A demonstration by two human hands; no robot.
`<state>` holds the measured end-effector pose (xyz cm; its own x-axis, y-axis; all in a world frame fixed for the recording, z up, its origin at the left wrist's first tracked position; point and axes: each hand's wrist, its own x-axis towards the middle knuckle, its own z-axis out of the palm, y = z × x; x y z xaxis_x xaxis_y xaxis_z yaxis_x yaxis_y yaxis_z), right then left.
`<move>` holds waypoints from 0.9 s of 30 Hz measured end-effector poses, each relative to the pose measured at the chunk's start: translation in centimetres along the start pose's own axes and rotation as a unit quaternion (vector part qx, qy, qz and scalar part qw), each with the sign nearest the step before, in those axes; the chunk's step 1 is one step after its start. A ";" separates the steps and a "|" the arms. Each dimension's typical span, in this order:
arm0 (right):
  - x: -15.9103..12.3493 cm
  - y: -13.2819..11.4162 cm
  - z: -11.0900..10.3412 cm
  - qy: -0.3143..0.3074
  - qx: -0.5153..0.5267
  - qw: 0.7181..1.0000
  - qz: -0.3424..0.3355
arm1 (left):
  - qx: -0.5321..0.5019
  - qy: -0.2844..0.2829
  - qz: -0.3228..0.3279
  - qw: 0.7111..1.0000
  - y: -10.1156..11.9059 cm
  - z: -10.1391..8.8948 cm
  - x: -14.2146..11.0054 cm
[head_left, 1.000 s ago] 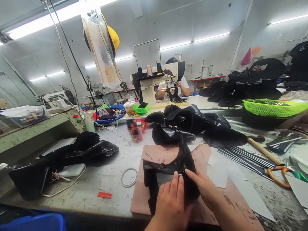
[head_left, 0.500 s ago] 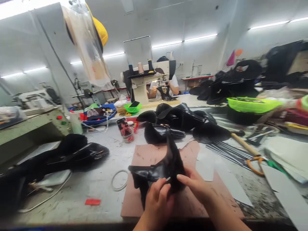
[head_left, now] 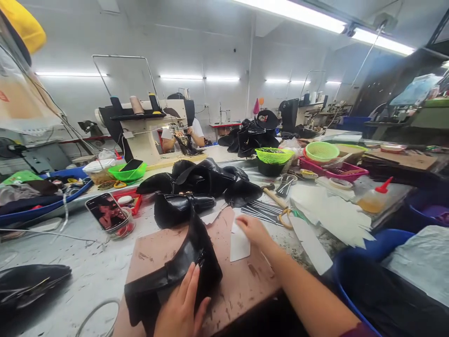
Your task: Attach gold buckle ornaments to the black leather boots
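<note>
A shiny black leather boot upper [head_left: 182, 255] stands tilted on a pinkish-brown work mat [head_left: 150, 248]. Along its near side lies my left hand [head_left: 184, 304], fingers stretched together on the leather and thumb apart, holding it steady. A small buckle or trim shows by the fingertips. My right hand [head_left: 253, 230] is over the mat's right side, its fingers closed at the upper edge of a white paper-like piece [head_left: 240, 245] that lies flat. The undersides of its fingers are hidden. Behind the mat is a pile of black boot uppers [head_left: 203, 180].
A phone [head_left: 107, 213] leans on a clear cup at left. Black strips [head_left: 261, 213], a hammer [head_left: 275, 196] and orange-handled scissors [head_left: 286, 219] lie right of the mat. A blue bin [head_left: 345, 295] is at lower right. Across the table a person sits at a sewing machine [head_left: 140, 135].
My right hand has left the boot upper and reached right to the white piece. My left hand stays on the upper. The view has swung to the right.
</note>
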<state>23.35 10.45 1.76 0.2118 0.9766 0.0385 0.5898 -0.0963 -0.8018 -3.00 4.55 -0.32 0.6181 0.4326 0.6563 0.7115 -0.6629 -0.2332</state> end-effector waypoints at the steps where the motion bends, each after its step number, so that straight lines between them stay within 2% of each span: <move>1: 1.1 1.0 -1.3 0.029 -0.050 0.998 0.025 | 0.001 0.006 -0.001 1.000 0.0 -0.1 0.0; 3: 3.0 3.1 -3.5 0.067 -0.140 0.985 0.077 | -0.002 0.010 0.001 1.000 0.0 -0.5 0.1; 5: 4.2 4.9 -4.6 0.079 -0.213 0.967 0.114 | -0.005 0.005 0.001 1.000 0.0 -1.2 0.2; 10: 4.4 7.3 -4.4 0.061 -0.324 0.933 0.141 | -0.008 -0.018 -0.055 0.998 0.2 -4.1 0.1; 16: 4.1 8.4 -4.7 0.060 -0.363 0.927 0.072 | -0.019 -0.075 -0.111 0.991 0.6 -6.6 -0.7; 19: 3.7 8.1 -5.2 0.097 -0.357 0.929 0.016 | -0.052 -0.062 -0.141 0.987 1.2 -7.6 -1.5; 21: 2.6 7.3 -5.3 0.141 -0.352 0.925 -0.014 | -0.115 -0.049 -0.177 0.976 1.8 -8.1 -1.9; 22: 1.6 6.7 -5.0 0.171 -0.343 0.923 -0.034 | -0.173 -0.053 -0.208 0.961 2.2 -8.2 -2.1; 23: 0.4 6.0 -4.6 0.206 -0.322 0.922 -0.066 | -0.252 -0.066 -0.250 0.932 2.7 -8.3 -2.1; 24: -1.1 5.2 -3.9 0.235 -0.298 0.919 -0.103 | -0.349 -0.087 -0.303 0.883 3.2 -8.2 -2.0; 25: -2.9 4.3 -3.1 0.287 -0.218 0.911 -0.199 | -0.453 -0.107 -0.358 0.809 3.7 -8.0 -1.8; 26: -4.8 3.4 -2.1 0.310 -0.133 0.895 -0.292 | -0.551 -0.121 -0.410 0.717 4.1 -7.7 -1.6; 27: -6.8 2.7 -1.2 0.291 -0.069 0.879 -0.373 | -0.629 -0.126 -0.451 0.620 4.5 -7.4 -1.2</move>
<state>24.40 3.34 0.04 0.0650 0.5190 0.8523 0.8139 0.4665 -0.3462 -3.06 -3.48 3.13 0.3035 0.9511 -0.0581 0.0798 0.0353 0.9962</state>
